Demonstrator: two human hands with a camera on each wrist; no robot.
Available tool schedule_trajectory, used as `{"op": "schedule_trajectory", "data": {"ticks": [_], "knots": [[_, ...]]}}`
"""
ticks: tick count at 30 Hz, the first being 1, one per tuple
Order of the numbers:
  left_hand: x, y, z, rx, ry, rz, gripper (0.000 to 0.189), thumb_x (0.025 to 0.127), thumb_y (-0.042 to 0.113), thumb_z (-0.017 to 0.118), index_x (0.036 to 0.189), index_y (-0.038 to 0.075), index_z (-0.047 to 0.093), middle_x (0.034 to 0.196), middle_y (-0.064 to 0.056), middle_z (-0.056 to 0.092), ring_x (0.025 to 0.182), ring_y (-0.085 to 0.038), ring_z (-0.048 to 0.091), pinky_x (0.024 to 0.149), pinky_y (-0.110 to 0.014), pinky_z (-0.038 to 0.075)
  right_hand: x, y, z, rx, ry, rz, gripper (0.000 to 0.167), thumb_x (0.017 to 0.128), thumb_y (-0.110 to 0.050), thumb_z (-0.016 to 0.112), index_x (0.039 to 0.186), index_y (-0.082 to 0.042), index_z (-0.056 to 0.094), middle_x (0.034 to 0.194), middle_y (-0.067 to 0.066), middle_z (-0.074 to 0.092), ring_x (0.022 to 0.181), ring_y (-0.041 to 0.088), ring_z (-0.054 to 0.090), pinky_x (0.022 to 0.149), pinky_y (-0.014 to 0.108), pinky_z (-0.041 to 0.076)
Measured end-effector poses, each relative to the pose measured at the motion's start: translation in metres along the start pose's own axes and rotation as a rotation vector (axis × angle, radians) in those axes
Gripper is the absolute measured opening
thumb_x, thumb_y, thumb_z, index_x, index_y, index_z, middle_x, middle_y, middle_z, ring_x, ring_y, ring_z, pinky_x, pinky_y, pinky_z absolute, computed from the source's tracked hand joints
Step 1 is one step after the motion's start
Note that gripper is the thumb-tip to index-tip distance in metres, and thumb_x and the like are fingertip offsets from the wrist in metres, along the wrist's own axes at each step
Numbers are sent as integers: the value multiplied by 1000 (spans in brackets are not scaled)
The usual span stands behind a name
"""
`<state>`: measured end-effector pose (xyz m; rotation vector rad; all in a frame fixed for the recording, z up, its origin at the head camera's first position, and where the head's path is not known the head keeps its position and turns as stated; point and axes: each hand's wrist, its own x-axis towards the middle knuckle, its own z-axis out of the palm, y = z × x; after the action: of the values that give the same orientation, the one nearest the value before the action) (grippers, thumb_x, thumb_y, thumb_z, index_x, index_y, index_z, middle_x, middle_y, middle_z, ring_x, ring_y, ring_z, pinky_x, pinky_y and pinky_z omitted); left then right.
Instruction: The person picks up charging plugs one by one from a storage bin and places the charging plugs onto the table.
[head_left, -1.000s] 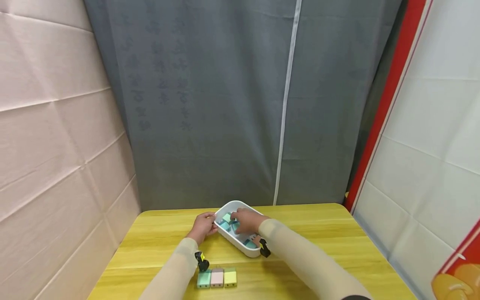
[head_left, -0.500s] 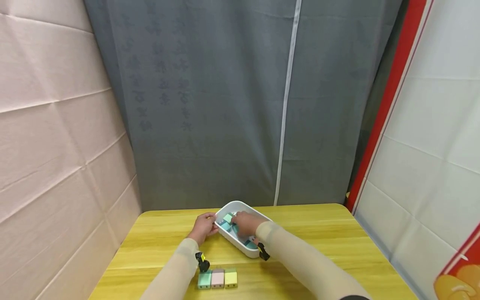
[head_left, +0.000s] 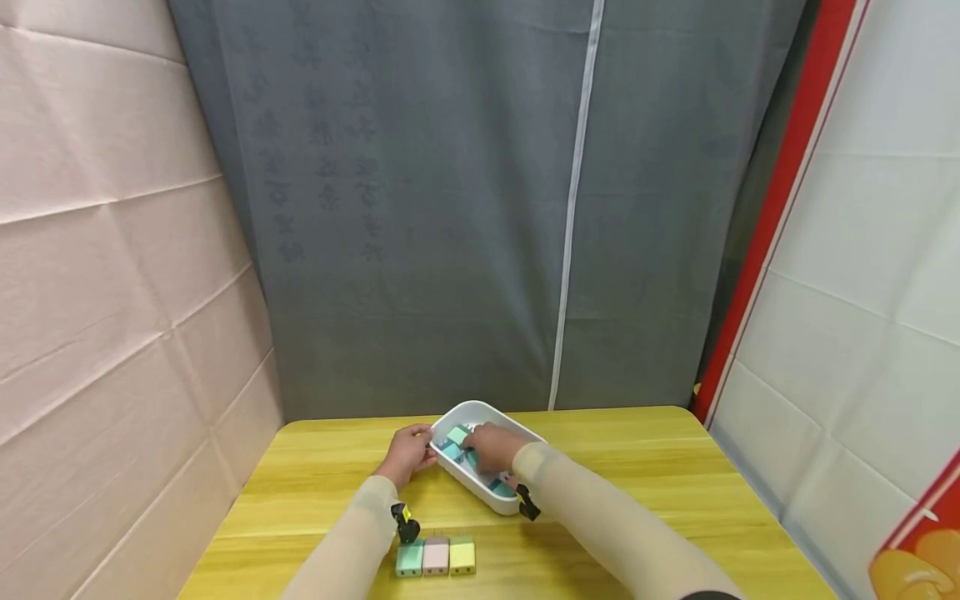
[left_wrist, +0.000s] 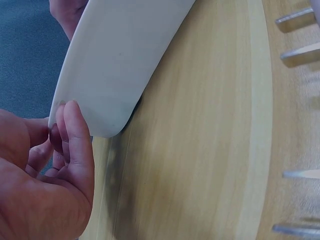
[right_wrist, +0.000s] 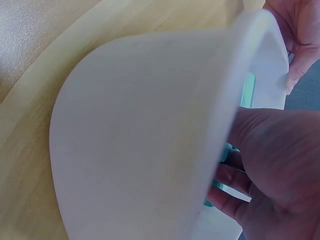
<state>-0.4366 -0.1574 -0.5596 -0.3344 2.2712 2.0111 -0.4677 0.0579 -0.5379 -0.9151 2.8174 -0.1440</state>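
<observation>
A white plastic bin [head_left: 491, 500] stands slanted on the table, with several teal and light green blocks [head_left: 457, 435] and a pinkish piece inside. My left hand [head_left: 407, 452] pinches its left rim; in the left wrist view the thumb is inside and the fingers [left_wrist: 77, 135] lie against the outer wall. My right hand [head_left: 495, 447] reaches into the bin among the blocks. The right wrist view shows its fingers [right_wrist: 232, 177] bent beside teal pieces [right_wrist: 248, 90], but the bin wall hides the fingertips, so a grip is not visible.
A row of three blocks, green [head_left: 409, 560], pink [head_left: 436, 557] and yellow [head_left: 462, 557], lies near my left forearm. Thin pins [left_wrist: 300, 51] jut in at the left wrist view's right edge. A grey curtain [head_left: 420, 250] hangs behind the wooden table [head_left: 622, 467].
My right hand has dipped slightly deeper into the bin since a second ago, its fingers moving down among the blocks. My left hand and the bin have stayed put.
</observation>
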Motion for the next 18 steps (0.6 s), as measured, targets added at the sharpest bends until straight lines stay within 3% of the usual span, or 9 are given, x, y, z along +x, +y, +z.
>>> {"op": "schedule_trajectory", "data": {"ticks": [6, 13, 18], "knots": [[0, 1, 0, 4, -5, -2, 39, 118, 17, 55, 152, -3, 59, 104, -17, 66, 81, -20, 67, 84, -34, 67, 2, 2, 2, 9, -6, -2, 47, 95, -25, 91, 140, -25, 78, 114, -5, 74, 92, 10, 60, 97, 28, 58], [-3, 3, 1, 6, -2, 7, 39, 118, 16, 54, 151, -4, 59, 103, -17, 66, 81, -21, 67, 87, -36, 67, 1, 3, 0, 20, -9, 49, 48, 94, -31, 92, 139, -28, 76, 113, -6, 70, 93, 11, 60, 102, 32, 58], [-3, 4, 0, 5, -3, 17, 38, 118, 16, 53, 150, -5, 58, 102, -17, 65, 80, -21, 68, 87, -37, 67, -2, 4, -3, -9, 35, 31, 51, 92, -33, 90, 140, -25, 72, 115, 0, 63, 89, 13, 60, 94, 32, 59]]}}
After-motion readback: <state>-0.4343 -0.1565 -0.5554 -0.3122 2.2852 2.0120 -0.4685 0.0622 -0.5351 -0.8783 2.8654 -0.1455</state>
